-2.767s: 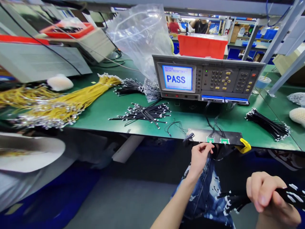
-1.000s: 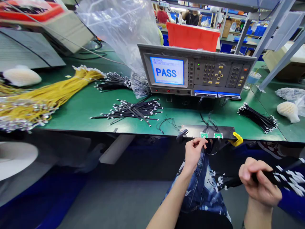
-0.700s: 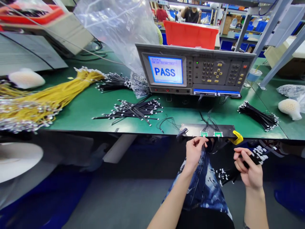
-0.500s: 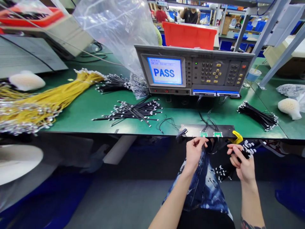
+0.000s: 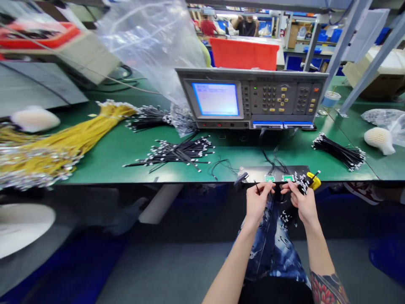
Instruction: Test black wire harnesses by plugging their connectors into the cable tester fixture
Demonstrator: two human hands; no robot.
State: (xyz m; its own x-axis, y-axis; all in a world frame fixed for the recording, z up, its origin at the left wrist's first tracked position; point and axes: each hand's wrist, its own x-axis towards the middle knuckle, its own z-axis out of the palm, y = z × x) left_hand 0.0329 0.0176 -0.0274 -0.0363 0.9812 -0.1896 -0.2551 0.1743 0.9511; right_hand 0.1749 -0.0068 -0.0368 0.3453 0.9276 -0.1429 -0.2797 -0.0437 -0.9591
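My left hand (image 5: 257, 203) sits at the front edge of the bench, pinching a thin black wire (image 5: 256, 187) between finger and thumb. My right hand (image 5: 302, 203) is close beside it and grips a bundle of black cables with white terminals (image 5: 292, 211), whose ends fan out above and below the fist. Just beyond both hands lies a black test board (image 5: 275, 173) carrying small green circuit boards (image 5: 287, 178). A yellow clamp (image 5: 314, 181) holds its right end. Black leads run from that board up to the tester (image 5: 272, 99).
The green bench (image 5: 107, 158) holds a loose pile of black cables (image 5: 171, 153), black bundles left and right, and a large yellow wire bundle (image 5: 63, 137). A clear plastic bag (image 5: 148, 46) rises behind the tester. Beyond stands a red bin (image 5: 244, 53), with co-workers (image 5: 247, 27) farther back.
My right hand has moved left with the cable bundle, from low at the right to beside my left hand. The tester screen no longer reads PASS. My left hand has barely moved.
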